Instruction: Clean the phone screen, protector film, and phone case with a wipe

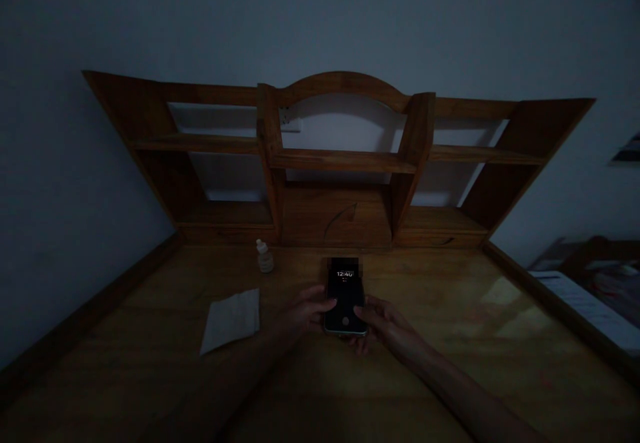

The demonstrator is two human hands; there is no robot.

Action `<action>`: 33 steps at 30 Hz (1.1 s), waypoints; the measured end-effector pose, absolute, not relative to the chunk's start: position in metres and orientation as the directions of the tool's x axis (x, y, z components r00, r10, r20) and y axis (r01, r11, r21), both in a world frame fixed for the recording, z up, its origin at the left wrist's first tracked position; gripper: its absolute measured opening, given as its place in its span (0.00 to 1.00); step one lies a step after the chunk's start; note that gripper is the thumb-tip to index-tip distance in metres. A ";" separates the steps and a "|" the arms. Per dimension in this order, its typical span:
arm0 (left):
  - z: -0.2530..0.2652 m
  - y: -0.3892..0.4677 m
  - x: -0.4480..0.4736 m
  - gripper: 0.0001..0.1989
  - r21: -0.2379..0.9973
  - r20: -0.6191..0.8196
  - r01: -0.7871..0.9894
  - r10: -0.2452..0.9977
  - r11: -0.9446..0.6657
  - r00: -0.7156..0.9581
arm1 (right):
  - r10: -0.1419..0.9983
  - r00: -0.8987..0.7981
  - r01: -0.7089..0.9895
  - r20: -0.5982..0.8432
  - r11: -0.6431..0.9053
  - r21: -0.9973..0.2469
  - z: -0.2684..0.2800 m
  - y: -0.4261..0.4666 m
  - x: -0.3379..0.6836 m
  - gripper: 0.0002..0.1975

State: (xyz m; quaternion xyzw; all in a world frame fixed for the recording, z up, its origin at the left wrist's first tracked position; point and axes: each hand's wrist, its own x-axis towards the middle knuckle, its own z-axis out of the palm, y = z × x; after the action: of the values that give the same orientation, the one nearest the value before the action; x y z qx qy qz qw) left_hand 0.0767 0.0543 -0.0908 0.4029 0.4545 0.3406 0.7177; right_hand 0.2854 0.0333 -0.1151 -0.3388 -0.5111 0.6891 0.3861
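Observation:
Between both hands a smartphone (pixel 345 303) is held upright over the desk, its dark screen facing me with a lit clock near the top. My left hand (pixel 311 307) grips its left edge, thumb resting on the screen's side. On the right edge my right hand (pixel 383 323) is closed around the phone, its thumb over the lower screen and some fingers showing beneath. A folded pale cloth or paper (pixel 233 319) lies left of my left hand. Behind it stands a small pale bottle (pixel 265 257) with a narrow tip.
The wooden desk (pixel 440 349) carries a wooden shelf unit (pixel 345 161) along its back edge, against the wall. A power socket (pixel 290 121) shows behind the shelf. Beyond the desk's raised right edge lies a white surface (pixel 585 299) with items on it. The room is dim.

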 end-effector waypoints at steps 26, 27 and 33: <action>-0.076 0.039 0.083 0.21 0.998 0.056 -0.015 0.886 -0.055 0.460 | 0.893 -0.421 -0.361 -0.158 -0.325 -0.874 -0.102 0.017 0.294 0.35; -0.081 0.041 0.083 0.19 0.997 0.079 -0.024 0.897 -0.077 0.436 | 0.889 -0.428 -0.368 -0.164 -0.337 -0.866 -0.099 0.012 0.295 0.33; -0.115 0.068 0.083 0.33 0.913 -0.113 -0.325 0.919 0.246 0.378 | 0.827 -0.529 -0.229 -0.194 -0.358 -0.905 -0.071 -0.043 0.311 0.28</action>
State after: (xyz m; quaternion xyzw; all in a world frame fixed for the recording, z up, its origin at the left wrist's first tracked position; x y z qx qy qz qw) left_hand 0.0834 0.0682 -0.1152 0.4303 0.3450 0.4380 0.7099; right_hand 0.3106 -0.0435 -0.0713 -0.3359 -0.4449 0.7526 0.3506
